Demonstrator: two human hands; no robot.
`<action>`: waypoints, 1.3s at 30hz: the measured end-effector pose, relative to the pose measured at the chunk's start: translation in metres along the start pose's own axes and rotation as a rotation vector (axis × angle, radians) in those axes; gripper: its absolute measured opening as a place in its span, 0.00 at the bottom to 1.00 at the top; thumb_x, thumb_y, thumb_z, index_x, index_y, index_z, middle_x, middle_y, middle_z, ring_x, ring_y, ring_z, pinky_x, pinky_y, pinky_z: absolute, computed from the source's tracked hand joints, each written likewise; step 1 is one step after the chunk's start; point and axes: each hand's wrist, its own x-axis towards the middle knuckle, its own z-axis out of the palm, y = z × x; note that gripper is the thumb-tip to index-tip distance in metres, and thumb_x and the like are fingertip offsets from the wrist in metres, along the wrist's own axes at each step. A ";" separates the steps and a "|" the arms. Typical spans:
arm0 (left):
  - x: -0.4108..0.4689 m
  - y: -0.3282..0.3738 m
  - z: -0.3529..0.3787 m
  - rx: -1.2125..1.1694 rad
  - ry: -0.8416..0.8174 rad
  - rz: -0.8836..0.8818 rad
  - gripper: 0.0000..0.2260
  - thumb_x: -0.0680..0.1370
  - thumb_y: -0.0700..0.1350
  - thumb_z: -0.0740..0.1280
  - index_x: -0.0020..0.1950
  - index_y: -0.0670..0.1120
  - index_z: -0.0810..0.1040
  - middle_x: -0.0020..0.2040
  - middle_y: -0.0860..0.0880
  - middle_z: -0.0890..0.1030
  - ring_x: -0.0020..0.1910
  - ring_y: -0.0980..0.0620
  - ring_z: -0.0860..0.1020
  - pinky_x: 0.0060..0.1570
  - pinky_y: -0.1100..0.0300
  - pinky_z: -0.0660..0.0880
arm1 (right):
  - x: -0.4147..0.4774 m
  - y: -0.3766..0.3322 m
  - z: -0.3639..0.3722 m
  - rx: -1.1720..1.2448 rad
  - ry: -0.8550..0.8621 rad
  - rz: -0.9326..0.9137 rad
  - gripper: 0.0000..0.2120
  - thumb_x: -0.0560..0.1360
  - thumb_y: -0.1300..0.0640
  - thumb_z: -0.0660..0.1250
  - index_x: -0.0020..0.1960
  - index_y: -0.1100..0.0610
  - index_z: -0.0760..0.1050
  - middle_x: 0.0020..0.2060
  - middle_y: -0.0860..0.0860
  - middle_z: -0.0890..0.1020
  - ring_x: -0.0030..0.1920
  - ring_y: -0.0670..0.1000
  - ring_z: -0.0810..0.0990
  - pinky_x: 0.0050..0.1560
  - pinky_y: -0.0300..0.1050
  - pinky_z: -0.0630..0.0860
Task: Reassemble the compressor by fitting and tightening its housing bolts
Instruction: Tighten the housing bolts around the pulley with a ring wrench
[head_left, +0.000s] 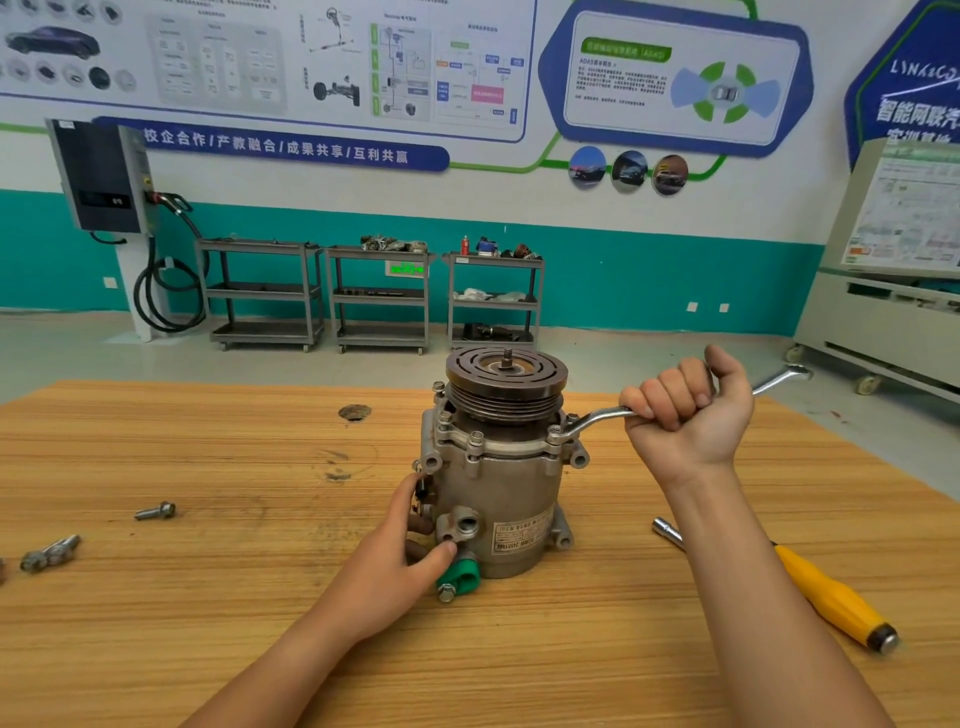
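Note:
The grey metal compressor (511, 493) stands upright on the wooden table (208, 597), its dark pulley on top. Several housing bolts (475, 438) sit around its upper flange. My left hand (402, 540) grips the compressor's lower left side near the port and a green cap (460, 577). My right hand (691, 410) is a closed fist around a silver ring wrench (597, 418). The wrench's near end sits on a bolt at the flange's right side; its far end sticks out past my fist.
A loose bolt (156, 512) and two more bolts (49, 553) lie on the table at the left. A yellow-handled socket driver (810, 587) lies at the right under my forearm. Grey carts (382, 296) stand along the far wall.

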 end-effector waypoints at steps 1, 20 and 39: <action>0.000 -0.001 0.000 0.000 0.004 0.004 0.37 0.76 0.53 0.67 0.75 0.60 0.44 0.50 0.65 0.71 0.45 0.67 0.76 0.37 0.75 0.71 | -0.001 0.000 0.000 -0.005 0.011 0.001 0.21 0.68 0.51 0.57 0.17 0.52 0.60 0.20 0.46 0.51 0.21 0.47 0.49 0.22 0.36 0.58; -0.003 -0.003 0.001 -0.010 0.024 0.148 0.15 0.72 0.45 0.65 0.59 0.49 0.72 0.47 0.57 0.78 0.46 0.66 0.76 0.43 0.70 0.73 | -0.070 0.138 0.063 -1.724 -0.189 -0.971 0.19 0.73 0.54 0.66 0.25 0.57 0.73 0.22 0.49 0.73 0.27 0.51 0.71 0.39 0.44 0.62; -0.002 0.001 0.001 -0.031 0.019 0.014 0.37 0.76 0.52 0.67 0.75 0.59 0.46 0.49 0.65 0.72 0.45 0.65 0.77 0.41 0.72 0.71 | -0.021 -0.013 0.040 -0.002 0.156 -0.230 0.28 0.80 0.53 0.49 0.21 0.52 0.59 0.16 0.45 0.56 0.18 0.45 0.52 0.20 0.35 0.52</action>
